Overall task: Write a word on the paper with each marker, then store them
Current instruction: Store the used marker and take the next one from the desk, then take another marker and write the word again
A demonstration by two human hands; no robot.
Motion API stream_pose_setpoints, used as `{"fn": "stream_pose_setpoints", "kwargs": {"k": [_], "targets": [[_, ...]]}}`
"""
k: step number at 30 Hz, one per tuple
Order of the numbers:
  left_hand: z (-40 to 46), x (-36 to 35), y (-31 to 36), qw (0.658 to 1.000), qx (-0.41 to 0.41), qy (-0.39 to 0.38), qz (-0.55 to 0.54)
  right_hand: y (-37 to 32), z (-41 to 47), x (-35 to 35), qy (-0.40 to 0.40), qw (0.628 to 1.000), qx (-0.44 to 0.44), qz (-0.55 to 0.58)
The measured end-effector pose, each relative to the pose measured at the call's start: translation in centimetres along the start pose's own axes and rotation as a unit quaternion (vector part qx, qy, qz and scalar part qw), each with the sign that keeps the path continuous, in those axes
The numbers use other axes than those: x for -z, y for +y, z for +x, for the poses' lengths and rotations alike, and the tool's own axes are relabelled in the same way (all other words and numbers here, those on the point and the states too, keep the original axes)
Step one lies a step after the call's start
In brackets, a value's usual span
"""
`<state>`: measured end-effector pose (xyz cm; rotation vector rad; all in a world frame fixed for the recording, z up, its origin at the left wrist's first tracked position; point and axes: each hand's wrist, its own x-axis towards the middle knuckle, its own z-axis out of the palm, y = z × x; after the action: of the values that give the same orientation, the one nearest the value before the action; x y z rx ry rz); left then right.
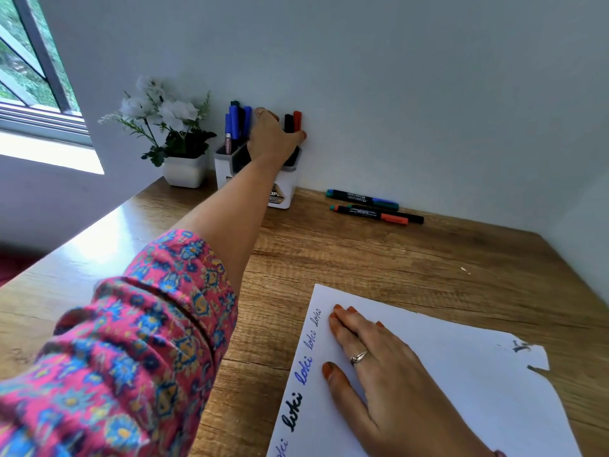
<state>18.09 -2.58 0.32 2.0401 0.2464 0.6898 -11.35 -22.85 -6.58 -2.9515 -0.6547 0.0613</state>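
Note:
My left hand [272, 136] reaches to the white marker holder [280, 197] at the wall. Its fingers and thumb close around a black marker [289, 123] and a red marker [297, 120], which stand upright over the holder's right compartment. The hand hides their lower ends. Several blue and dark markers [234, 122] stand in the holder's left compartment. My right hand [375, 361] lies flat, fingers apart, on the white paper [478, 390] near the front. The word "loki" is written several times along the paper's left edge [304, 371]. Three capped markers [369, 207] lie on the table right of the holder.
A white pot of white flowers [174, 140] stands left of the holder. The wooden table [379, 265] meets the wall at the back and right. A window [29, 70] is at the upper left. The paper's right corner is torn.

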Motion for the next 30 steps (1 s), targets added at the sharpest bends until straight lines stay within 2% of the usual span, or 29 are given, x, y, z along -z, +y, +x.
{"fn": "stream_pose_setpoints", "kwargs": {"k": [8,10,13,15,17,19,22,26,30], "targets": [[-0.5,0.4,0.2,0.998,-0.055,0.021,0.018,0.0,-0.2,0.0,-0.022,0.999,-0.007,0.022],[-1.5,0.4,0.6,0.99,-0.109,0.054,0.076,-0.2,-0.3,0.6,-0.029,0.999,-0.014,0.025],[-3.8,0.3,1.3,0.952,-0.252,0.089,0.148,-0.2,-0.1,0.9,-0.002,0.998,0.013,0.068],[-5.5,0.0,1.6,0.919,-0.356,0.034,0.166,-0.1,-0.1,1.1,-0.011,0.997,0.026,0.072],[-7.0,-0.8,1.4,0.891,-0.411,-0.076,0.174,-0.1,-0.1,1.0,-0.015,0.997,0.025,0.074],[-8.0,-1.7,0.8,0.885,-0.394,-0.172,0.177,-0.2,-0.2,1.1,-0.013,0.997,0.028,0.077],[-8.7,-2.8,-0.3,0.896,-0.321,-0.245,0.184,-0.2,-0.2,1.1,-0.017,0.997,0.027,0.075],[-9.0,-3.7,-1.9,0.914,-0.238,-0.282,0.17,-0.2,-0.2,0.9,-0.001,0.995,0.031,0.093],[-8.5,-5.0,-2.2,0.917,-0.208,-0.282,0.193,-0.1,-0.1,1.0,0.008,0.993,0.04,0.106]]}}
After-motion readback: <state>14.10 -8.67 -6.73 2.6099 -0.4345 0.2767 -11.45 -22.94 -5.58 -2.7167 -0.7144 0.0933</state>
